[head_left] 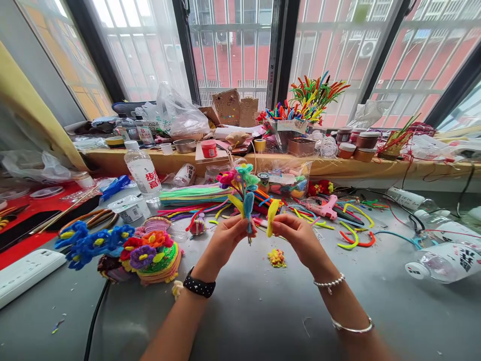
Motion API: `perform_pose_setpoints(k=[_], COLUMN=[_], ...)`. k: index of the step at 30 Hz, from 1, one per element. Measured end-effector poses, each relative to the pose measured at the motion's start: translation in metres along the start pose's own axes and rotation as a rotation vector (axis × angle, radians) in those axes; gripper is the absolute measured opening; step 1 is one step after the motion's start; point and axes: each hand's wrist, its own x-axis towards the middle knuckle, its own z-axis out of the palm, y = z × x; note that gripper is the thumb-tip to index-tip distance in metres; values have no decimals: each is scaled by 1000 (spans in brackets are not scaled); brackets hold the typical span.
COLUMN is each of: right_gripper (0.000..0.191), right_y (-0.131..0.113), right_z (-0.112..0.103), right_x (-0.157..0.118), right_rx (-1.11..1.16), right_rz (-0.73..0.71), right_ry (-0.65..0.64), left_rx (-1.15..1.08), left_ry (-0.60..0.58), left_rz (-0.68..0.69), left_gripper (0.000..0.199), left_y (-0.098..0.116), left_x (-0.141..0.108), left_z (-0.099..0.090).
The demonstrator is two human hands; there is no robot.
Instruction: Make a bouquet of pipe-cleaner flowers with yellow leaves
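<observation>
My left hand [232, 239] is closed around the stems of a small pipe-cleaner flower bouquet [248, 203], held upright. Pink and mint-green flowers top it, with a yellow leaf and a blue leaf lower down. Just to the right, my right hand [298, 239] pinches a separate yellow pipe-cleaner leaf [272, 216] by its side. A narrow gap lies between this leaf and the bouquet. Below them on the grey table sits a little pile of yellow and orange fuzzy scraps [277, 258].
Finished pipe-cleaner flowers [150, 250] stand at left, near a white power strip [28, 276]. Bundled pipe cleaners [195, 194] lie behind my hands. A pink glue gun [323, 206] rests right of centre. Plastic bottles [447, 263] lie at far right; one bottle [142, 170] stands at left.
</observation>
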Motion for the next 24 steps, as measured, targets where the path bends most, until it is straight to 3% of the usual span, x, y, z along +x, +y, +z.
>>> perform_pose_setpoints(k=[3, 7, 24], right_gripper=[17, 17, 18], right_y=[-13, -20, -17], right_z=[6, 11, 15], right_x=[-6, -10, -14], right_rx=[123, 87, -67], right_rz=[-25, -57, -116], right_ry=[33, 43, 73], left_rx=[57, 141, 436], left_ry=[-31, -63, -128], left_rz=[-14, -30, 0], left_gripper=[25, 26, 26], left_y=[-4, -9, -7], left_x=[-1, -1, 0], left_z=[5, 9, 8])
